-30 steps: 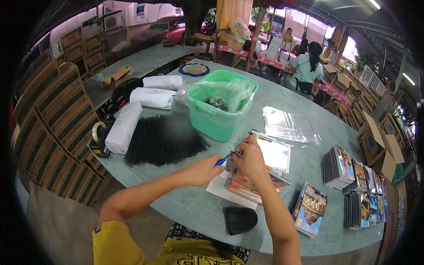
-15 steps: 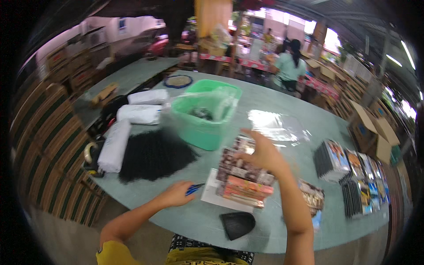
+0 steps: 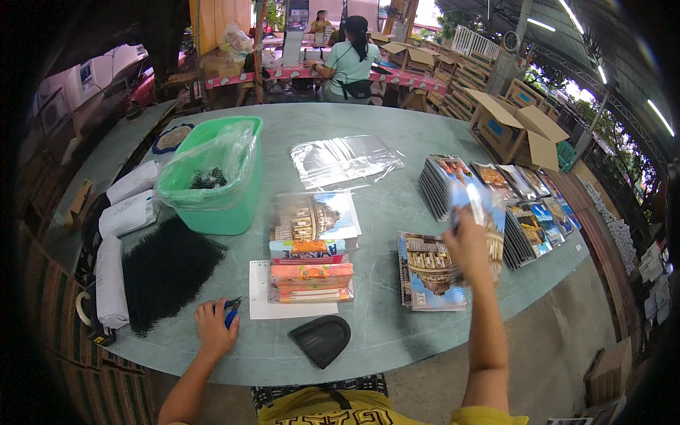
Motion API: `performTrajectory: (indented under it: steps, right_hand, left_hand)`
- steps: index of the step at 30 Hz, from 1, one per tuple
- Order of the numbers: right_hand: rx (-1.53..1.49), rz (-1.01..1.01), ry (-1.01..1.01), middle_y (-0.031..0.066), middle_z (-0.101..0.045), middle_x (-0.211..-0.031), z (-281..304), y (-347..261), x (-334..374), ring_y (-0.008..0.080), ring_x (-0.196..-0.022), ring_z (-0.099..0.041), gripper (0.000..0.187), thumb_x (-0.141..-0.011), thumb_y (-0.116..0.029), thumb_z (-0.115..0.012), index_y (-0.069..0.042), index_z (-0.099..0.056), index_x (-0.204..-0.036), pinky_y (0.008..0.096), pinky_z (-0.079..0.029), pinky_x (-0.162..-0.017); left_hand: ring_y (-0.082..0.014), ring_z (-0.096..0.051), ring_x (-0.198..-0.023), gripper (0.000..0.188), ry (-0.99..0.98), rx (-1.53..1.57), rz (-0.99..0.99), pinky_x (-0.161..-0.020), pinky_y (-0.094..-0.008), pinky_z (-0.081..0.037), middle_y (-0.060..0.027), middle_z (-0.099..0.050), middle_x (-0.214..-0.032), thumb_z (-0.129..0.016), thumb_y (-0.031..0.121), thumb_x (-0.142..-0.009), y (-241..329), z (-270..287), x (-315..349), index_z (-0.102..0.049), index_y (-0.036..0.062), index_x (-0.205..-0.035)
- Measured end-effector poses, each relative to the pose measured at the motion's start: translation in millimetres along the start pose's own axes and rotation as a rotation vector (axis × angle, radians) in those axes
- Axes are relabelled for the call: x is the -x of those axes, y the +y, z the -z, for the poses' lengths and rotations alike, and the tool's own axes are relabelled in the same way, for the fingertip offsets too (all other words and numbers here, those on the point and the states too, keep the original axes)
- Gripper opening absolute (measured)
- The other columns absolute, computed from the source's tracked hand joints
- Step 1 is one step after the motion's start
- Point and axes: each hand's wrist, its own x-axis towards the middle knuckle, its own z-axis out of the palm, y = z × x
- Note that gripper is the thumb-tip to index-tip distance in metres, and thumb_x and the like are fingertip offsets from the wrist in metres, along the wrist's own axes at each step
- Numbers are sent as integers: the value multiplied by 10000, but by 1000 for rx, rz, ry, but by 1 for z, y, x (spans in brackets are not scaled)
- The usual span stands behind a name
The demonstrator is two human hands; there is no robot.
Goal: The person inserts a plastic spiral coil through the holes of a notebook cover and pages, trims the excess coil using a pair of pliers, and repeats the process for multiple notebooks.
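My left hand rests on the table with its fingers closed round blue-handled pliers. My right hand, blurred by motion, grips a spiral notebook with a picture cover. It holds it tilted above the right edge of a pile of spiral notebooks whose covers show a domed building. At the middle of the table lies another notebook with a similar cover. Orange and pink bundles sit just nearer to me, partly over a white sheet.
A green tub lined with clear plastic stands left, beside a heap of black wire coils and white wrapped rolls. Clear bags lie farther back. Notebook stacks and an open carton are right. A black rounded piece lies nearest.
The view has swung right. My right hand has gone from above the middle notebooks to the right-hand pile, and now holds a notebook. My left hand keeps the pliers.
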Motion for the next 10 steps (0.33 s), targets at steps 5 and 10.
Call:
performTrajectory:
  steps: [5,10]
  right_hand:
    - [117,162,-409,223,-614,-884,-101,42,35,399,-873,-586,286,-856,-274,-558,-8,-629,-934,477,-427,-822]
    - [-92,315,-297,115,-628,-986,-122,-7,4,329,-919,-600,324,-841,-287,-602,-88,-608,-1096,535,-407,-868]
  left_hand:
    - [-343,-429,-1023,528,-68,-59,25,-914,-489,-309,-165,-480,-1058,-625,353,-758,2,7,-1,-509,23,-1154]
    - [-361,-325,-1232,599,-207,-146,-32,-1060,-531,-190,-167,-439,-1247,-613,446,-763,17,7,-20,-501,90,-1232]
